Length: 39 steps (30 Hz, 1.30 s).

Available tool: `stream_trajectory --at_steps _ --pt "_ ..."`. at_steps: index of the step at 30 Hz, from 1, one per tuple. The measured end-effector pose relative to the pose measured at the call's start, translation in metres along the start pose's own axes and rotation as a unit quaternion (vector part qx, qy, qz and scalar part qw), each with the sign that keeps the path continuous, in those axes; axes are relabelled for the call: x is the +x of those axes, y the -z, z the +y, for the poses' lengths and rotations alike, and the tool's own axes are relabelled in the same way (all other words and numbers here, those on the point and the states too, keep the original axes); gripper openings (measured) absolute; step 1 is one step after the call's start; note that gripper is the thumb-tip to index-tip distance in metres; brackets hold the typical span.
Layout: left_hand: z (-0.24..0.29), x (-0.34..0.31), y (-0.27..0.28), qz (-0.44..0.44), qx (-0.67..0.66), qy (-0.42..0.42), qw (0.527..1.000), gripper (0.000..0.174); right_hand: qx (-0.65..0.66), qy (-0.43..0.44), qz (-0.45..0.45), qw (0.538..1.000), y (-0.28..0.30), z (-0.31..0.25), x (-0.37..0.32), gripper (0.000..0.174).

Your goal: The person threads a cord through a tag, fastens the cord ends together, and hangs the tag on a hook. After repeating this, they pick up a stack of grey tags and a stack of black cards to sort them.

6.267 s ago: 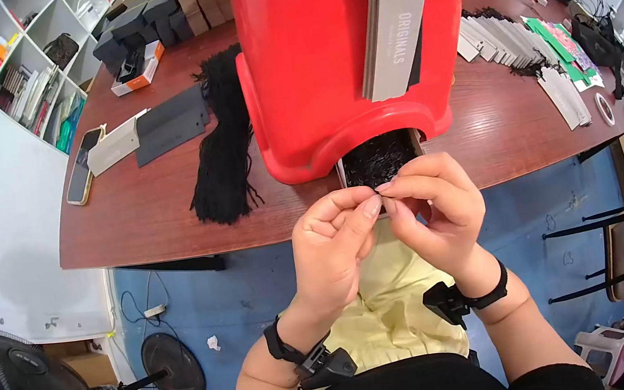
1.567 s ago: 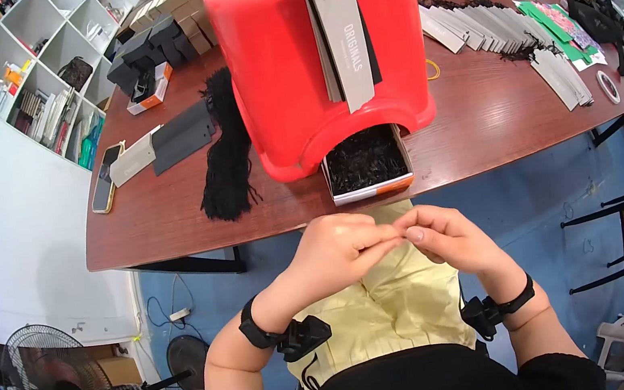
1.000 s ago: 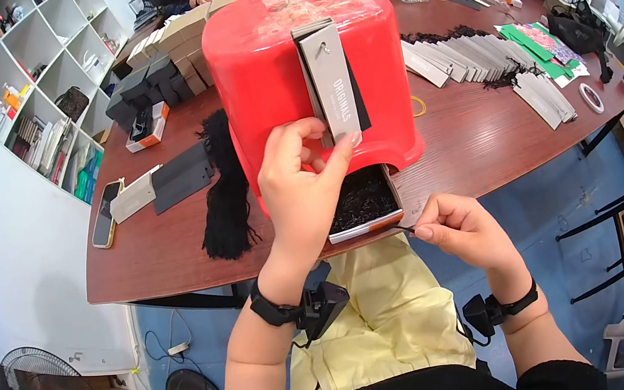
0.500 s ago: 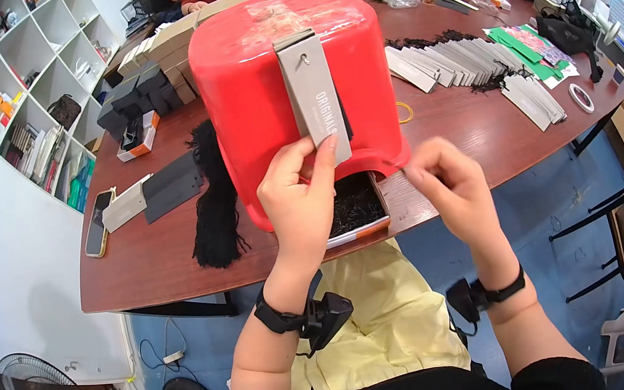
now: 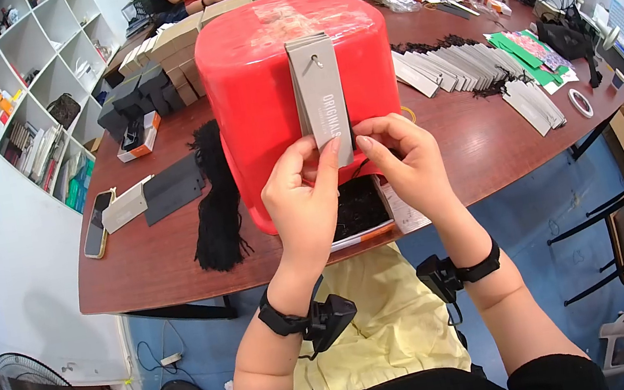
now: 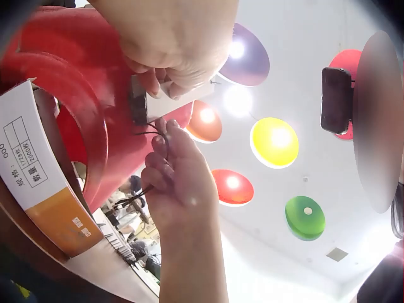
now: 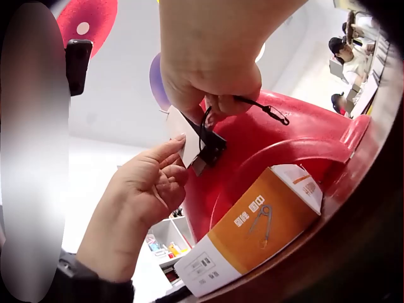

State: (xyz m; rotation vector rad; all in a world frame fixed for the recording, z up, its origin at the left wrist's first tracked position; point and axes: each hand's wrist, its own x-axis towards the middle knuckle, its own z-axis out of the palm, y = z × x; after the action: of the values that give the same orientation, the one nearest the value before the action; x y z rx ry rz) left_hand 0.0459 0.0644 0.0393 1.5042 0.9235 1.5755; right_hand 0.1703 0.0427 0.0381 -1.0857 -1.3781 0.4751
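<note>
A stack of grey and black tags (image 5: 319, 88), the front one printed ORIGINALS, hangs from a hook on the red stool (image 5: 253, 82). The left hand (image 5: 302, 196) pinches the lower end of the front tag between thumb and fingers. Close at its right, the right hand (image 5: 410, 167) pinches a thin black cord (image 7: 262, 107) with a small clip at one end, beside the tags' edge. Beneath the stool's arch sits an open box (image 5: 363, 234) of small black pieces.
Left of the stool lie a bundle of black cords (image 5: 215, 210), black tags (image 5: 172, 186) and a phone (image 5: 99, 225). Rows of grey tags (image 5: 463, 69) and a tape roll (image 5: 580, 102) are at the right. People sit across the table.
Both hands have risen from below the box to the tags. The left took hold of the front tag first; the right has since moved left beside it with the cord.
</note>
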Motion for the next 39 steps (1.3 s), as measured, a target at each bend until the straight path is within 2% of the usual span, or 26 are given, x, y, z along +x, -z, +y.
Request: stream_trajectory --at_steps 5,7,11,13,14,16,17,19,21,22,23,25,31,33,37,39 --pt "0.002 0.000 0.000 -0.010 0.075 -0.068 0.995 0.013 -0.050 -0.002 -0.021 0.999 0.004 -0.010 -0.001 0.012" --pt "0.004 -0.001 0.004 -0.007 0.175 -0.142 0.974 0.017 0.017 -0.055 -0.046 0.997 0.007 -0.004 0.001 0.010" --pt "0.012 0.001 0.007 0.029 0.172 -0.151 0.973 0.021 0.087 -0.108 -0.071 0.988 0.011 -0.011 -0.001 0.008" --pt "0.011 0.006 0.005 0.001 -0.014 -0.058 0.998 0.024 0.137 -0.178 -0.116 0.967 0.014 -0.015 -0.002 0.008" --pt "0.010 0.009 0.006 -0.032 -0.040 -0.044 0.998 0.019 0.135 -0.177 -0.118 0.968 0.017 -0.016 -0.002 0.008" --pt "0.011 0.012 0.007 -0.047 -0.035 -0.030 0.998 0.018 0.101 -0.148 -0.131 0.975 0.023 -0.018 -0.001 0.009" --pt "0.012 0.014 0.007 -0.063 -0.029 -0.016 0.997 0.017 0.086 -0.118 -0.096 0.985 0.024 -0.024 0.001 0.010" --pt "0.012 0.018 0.008 -0.051 -0.027 -0.029 0.998 0.016 0.090 -0.071 -0.078 0.990 0.033 -0.043 0.010 0.019" --pt "0.011 0.020 0.010 -0.068 0.006 -0.018 0.997 0.017 0.160 -0.038 -0.063 0.984 0.032 -0.063 0.017 0.030" --pt "0.010 0.020 0.010 -0.068 0.002 -0.018 0.998 0.017 0.212 0.010 -0.080 0.974 0.029 -0.070 0.023 0.034" --pt "0.010 0.019 0.009 -0.066 0.012 -0.017 0.998 0.017 0.209 0.010 -0.081 0.975 0.025 -0.075 0.030 0.034" --pt "0.010 0.020 0.008 -0.063 0.022 -0.019 0.998 0.017 0.308 0.129 -0.077 0.940 0.012 -0.082 0.042 0.030" --pt "0.012 0.020 0.013 -0.061 0.046 -0.049 0.996 0.016 0.224 0.151 -0.016 0.963 -0.009 -0.069 0.052 0.023" --pt "0.010 0.020 0.014 -0.067 0.061 -0.063 0.994 0.017 0.160 0.158 0.042 0.973 -0.009 -0.063 0.053 0.023" --pt "0.011 0.019 0.012 -0.067 0.053 -0.059 0.995 0.017 0.143 0.159 0.050 0.976 -0.002 -0.056 0.057 0.024" --pt "0.009 0.019 0.011 -0.047 0.033 -0.085 0.995 0.016 0.226 0.140 -0.003 0.964 0.000 -0.062 0.052 0.023"
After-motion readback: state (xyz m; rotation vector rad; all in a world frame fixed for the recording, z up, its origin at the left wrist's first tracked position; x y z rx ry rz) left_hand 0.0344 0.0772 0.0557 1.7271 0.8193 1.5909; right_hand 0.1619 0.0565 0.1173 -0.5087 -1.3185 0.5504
